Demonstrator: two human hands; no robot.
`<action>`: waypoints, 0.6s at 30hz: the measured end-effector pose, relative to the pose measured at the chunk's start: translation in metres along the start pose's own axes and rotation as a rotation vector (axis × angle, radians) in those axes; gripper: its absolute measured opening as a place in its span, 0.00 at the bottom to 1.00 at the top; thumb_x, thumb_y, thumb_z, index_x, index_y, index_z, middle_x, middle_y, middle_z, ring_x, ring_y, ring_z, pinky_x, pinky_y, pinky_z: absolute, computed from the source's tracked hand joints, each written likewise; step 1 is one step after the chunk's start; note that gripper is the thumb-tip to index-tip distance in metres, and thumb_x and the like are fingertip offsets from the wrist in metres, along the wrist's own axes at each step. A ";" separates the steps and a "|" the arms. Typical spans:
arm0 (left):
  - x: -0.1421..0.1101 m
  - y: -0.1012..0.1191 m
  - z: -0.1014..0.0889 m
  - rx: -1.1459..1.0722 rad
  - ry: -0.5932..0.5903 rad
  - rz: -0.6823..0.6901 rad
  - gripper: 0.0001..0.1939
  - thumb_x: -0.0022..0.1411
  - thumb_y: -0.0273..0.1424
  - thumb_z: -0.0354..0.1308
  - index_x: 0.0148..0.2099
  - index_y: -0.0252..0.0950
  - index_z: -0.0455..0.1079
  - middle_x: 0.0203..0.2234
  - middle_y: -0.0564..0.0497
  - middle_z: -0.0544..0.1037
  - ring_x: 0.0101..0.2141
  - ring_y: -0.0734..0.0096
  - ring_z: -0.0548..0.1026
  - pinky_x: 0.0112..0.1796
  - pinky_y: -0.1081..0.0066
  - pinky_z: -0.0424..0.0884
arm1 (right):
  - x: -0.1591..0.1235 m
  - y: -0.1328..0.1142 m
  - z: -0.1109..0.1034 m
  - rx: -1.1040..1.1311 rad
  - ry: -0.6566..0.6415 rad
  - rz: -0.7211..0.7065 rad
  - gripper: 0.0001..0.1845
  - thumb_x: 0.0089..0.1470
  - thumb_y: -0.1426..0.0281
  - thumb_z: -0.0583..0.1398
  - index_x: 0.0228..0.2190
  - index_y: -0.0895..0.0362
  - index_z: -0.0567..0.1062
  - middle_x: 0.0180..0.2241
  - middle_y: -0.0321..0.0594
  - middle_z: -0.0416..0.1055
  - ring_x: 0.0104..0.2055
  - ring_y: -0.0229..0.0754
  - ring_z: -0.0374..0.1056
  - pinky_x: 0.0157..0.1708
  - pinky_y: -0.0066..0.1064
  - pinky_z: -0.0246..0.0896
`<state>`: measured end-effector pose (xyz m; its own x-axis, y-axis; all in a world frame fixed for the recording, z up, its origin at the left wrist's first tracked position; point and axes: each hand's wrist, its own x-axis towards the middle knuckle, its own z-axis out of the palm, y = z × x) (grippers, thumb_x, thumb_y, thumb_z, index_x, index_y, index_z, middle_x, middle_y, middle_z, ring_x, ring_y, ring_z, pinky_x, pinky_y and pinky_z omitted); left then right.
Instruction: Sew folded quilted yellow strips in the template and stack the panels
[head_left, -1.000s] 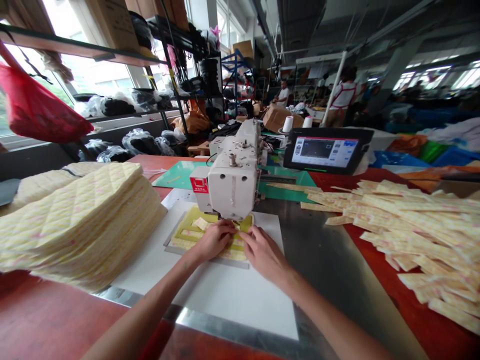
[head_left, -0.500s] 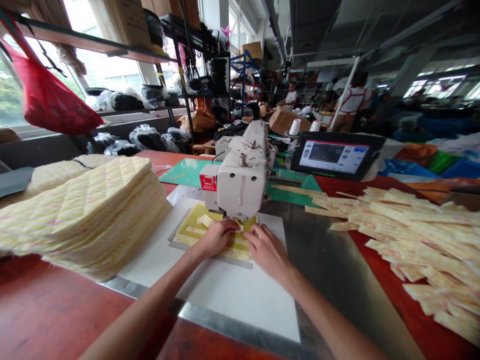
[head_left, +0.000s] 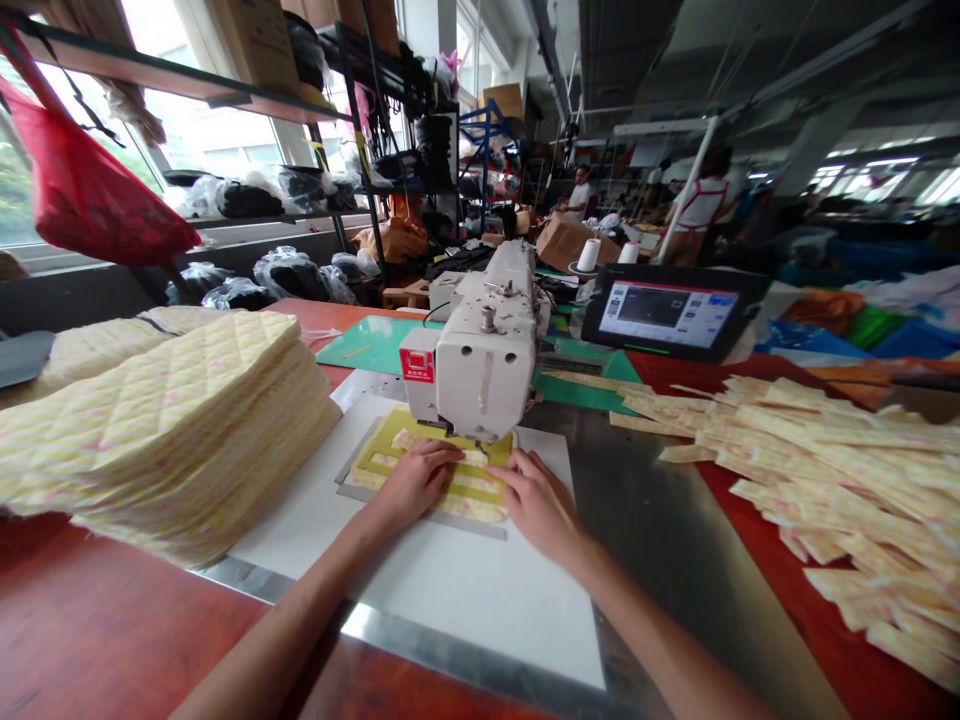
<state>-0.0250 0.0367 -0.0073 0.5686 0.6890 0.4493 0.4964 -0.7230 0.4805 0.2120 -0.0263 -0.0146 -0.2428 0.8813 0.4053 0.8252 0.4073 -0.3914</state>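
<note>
Left hand (head_left: 415, 487) and right hand (head_left: 536, 510) lie open on a quilted strip (head_left: 469, 483) at the sewing machine head (head_left: 480, 372)

Neither hand clenches or grasps; both press palm-down on the strip, which sits in a yellow template (head_left: 390, 437) directly under the fingertips. Its long axis appears to run across the view, left to right, just in front of the machine head. The left hand sits slightly closer to the head, its fingers reaching nearly beneath it; the right hand angles in from the other side, wrist low. Both forearms converge in a V over a white board (head_left: 465, 610). A stack of quilted panels (head_left: 165, 430) stands to the left, loose quilted strips (head_left: 817, 465) spread right
</note>
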 end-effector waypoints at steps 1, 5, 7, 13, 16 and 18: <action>0.000 0.001 0.001 -0.009 -0.007 0.000 0.18 0.65 0.20 0.51 0.50 0.35 0.78 0.47 0.44 0.81 0.48 0.61 0.78 0.52 0.61 0.74 | -0.001 0.002 0.000 0.005 -0.001 0.000 0.23 0.62 0.78 0.55 0.53 0.49 0.79 0.41 0.43 0.71 0.46 0.48 0.67 0.49 0.40 0.69; 0.003 0.004 0.005 -0.035 -0.033 0.003 0.18 0.64 0.18 0.52 0.50 0.35 0.78 0.47 0.45 0.82 0.48 0.61 0.79 0.53 0.61 0.74 | -0.008 0.011 -0.002 0.015 -0.005 0.005 0.23 0.62 0.79 0.55 0.54 0.49 0.79 0.40 0.42 0.71 0.46 0.47 0.67 0.51 0.41 0.68; 0.006 0.006 0.008 -0.043 -0.021 0.008 0.18 0.64 0.18 0.52 0.50 0.35 0.78 0.47 0.45 0.82 0.47 0.61 0.79 0.53 0.62 0.74 | -0.009 0.014 -0.003 0.011 -0.008 0.003 0.24 0.63 0.78 0.55 0.54 0.48 0.78 0.40 0.42 0.70 0.45 0.47 0.67 0.50 0.41 0.69; 0.017 0.003 0.013 -0.042 0.005 -0.026 0.19 0.61 0.17 0.53 0.49 0.35 0.80 0.47 0.46 0.83 0.47 0.61 0.79 0.53 0.63 0.74 | -0.003 0.018 -0.007 -0.053 0.014 -0.068 0.23 0.63 0.78 0.54 0.54 0.51 0.78 0.39 0.43 0.71 0.44 0.48 0.69 0.46 0.40 0.71; 0.021 -0.003 0.013 -0.032 0.026 -0.050 0.19 0.61 0.17 0.53 0.47 0.35 0.80 0.44 0.45 0.84 0.45 0.60 0.80 0.51 0.62 0.75 | -0.001 0.014 -0.006 -0.054 0.040 -0.143 0.20 0.63 0.78 0.55 0.51 0.53 0.80 0.36 0.42 0.71 0.43 0.48 0.69 0.45 0.39 0.70; 0.021 -0.006 0.011 -0.029 0.038 -0.062 0.19 0.60 0.16 0.53 0.47 0.35 0.81 0.43 0.45 0.84 0.45 0.59 0.80 0.50 0.62 0.75 | 0.000 0.010 -0.005 -0.029 0.036 -0.169 0.18 0.63 0.78 0.56 0.49 0.53 0.81 0.35 0.42 0.71 0.42 0.46 0.70 0.44 0.37 0.70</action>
<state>-0.0090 0.0548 -0.0095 0.5118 0.7345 0.4456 0.5104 -0.6772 0.5300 0.2230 -0.0231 -0.0146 -0.3611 0.7914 0.4932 0.7887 0.5414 -0.2913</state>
